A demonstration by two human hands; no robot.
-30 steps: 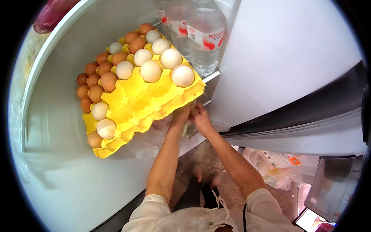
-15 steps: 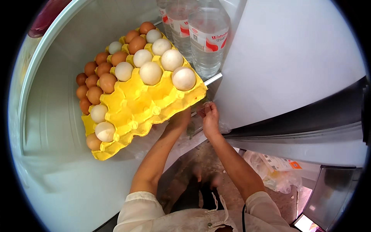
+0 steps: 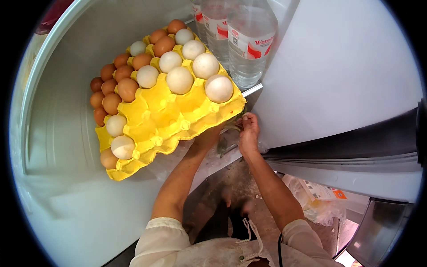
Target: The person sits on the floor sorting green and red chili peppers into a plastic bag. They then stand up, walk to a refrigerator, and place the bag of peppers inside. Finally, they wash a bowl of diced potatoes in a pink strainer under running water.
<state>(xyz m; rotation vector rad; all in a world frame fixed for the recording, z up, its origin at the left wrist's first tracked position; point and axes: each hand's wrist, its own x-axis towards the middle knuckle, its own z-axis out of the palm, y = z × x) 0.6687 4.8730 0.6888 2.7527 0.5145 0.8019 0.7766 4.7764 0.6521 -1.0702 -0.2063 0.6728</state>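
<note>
A yellow egg tray (image 3: 155, 118) with brown and white eggs (image 3: 179, 80) sits on a refrigerator shelf, its front row of hollows bare. My left hand (image 3: 211, 137) reaches beneath the tray's near edge, which hides its fingers. Just right of the tray's corner, my right hand (image 3: 249, 133) has thumb and fingertips pinched together. Some greenish stems or leaves (image 3: 223, 144) in clear plastic film (image 3: 178, 155) lie between the hands, partly under the tray. What the right fingertips grip is too small to name.
Large clear bottles (image 3: 251, 49) with red-and-white labels stand behind the tray. A white door panel (image 3: 338, 66) with a dark gasket strip (image 3: 356, 131) closes in the right side. A plastic bag (image 3: 318, 207) lies low on the right, near the floor.
The tray and bottles appear slightly farther right and the tray a little higher. My right hand stays pinched beside the tray's corner, with more green stuff visible by its fingers.
</note>
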